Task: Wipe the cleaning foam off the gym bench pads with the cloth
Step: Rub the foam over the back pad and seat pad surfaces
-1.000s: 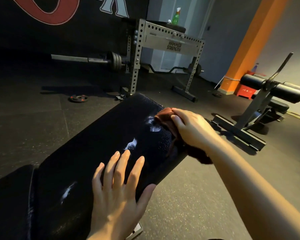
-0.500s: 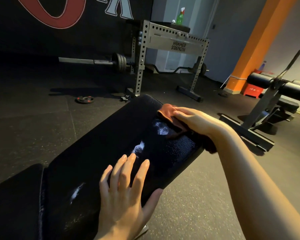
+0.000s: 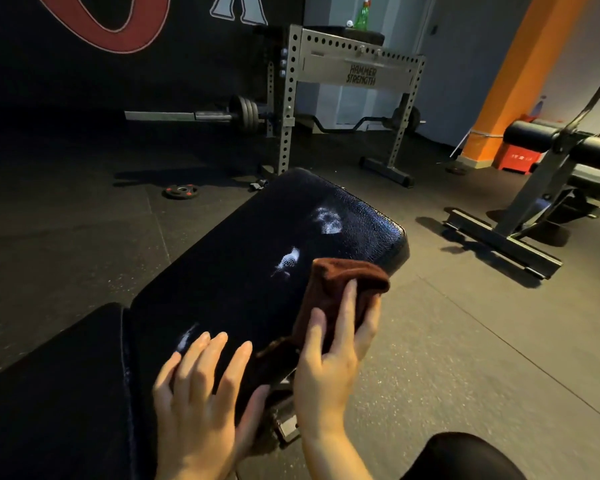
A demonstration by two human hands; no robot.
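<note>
My left hand (image 3: 201,393) rests flat on the bench pad (image 3: 243,289), my right grip (image 3: 340,337) holds the brown cloth (image 3: 340,282) at its right edge; three foam patches (image 3: 288,261) remain beyond, warranting firm overlapping strokes.

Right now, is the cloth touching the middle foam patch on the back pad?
Apart. The head view shows bare black pad between the cloth, held by the right hand, and the middle foam patch.
</note>
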